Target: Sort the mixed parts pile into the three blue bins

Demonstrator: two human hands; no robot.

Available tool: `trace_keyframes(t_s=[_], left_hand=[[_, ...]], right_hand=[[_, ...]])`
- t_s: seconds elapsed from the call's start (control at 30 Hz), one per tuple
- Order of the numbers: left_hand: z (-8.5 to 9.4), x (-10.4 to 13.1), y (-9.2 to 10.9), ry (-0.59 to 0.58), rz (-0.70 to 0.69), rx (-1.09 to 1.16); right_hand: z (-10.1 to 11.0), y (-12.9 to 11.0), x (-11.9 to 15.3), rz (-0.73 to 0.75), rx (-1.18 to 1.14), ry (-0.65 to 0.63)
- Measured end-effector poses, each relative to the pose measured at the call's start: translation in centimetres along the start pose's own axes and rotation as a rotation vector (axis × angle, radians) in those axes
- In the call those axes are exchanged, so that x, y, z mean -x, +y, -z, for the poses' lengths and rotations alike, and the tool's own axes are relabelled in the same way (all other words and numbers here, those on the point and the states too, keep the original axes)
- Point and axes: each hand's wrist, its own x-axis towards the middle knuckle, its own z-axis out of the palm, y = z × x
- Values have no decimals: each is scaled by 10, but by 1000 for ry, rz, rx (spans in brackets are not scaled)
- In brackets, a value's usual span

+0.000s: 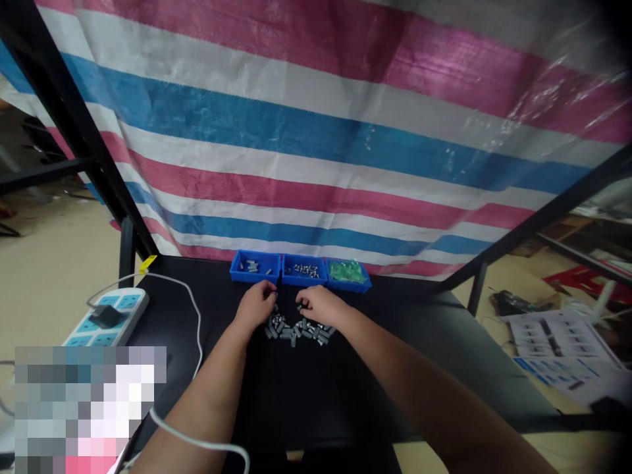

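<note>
Black tabletop (296, 401) is strewn with grey cylindrical pieces (285, 334) near blue parts bins (254, 277); a small dark part (299, 307) is seemingly pinched by the right hand (323, 305), whatever the curled left hand (255, 307) holds cannot be told, and fine fingertip handling seems required.

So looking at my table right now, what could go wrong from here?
The small grey parts lie in a loose heap close to both hands, so a careless sweep might scatter some. The three blue bins stand side by side with open tops, so a piece could easily land in the wrong one. The white cable passes across your left forearm in this view; it might snag and tug as you move.
</note>
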Motion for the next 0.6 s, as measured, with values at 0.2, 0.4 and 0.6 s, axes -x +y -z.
trace_keyframes(t_s=[0.2,0.4,0.6], left_hand=[[-1,0,0,24,27,17],[1,-3,0,113,125,57],[0,-5,-4,121,104,103]], right_hand=[[0,-8,-4,-129,129,-4],[6,-30,-37,46,180,42],[-8,-42,-64,187,231,-54]])
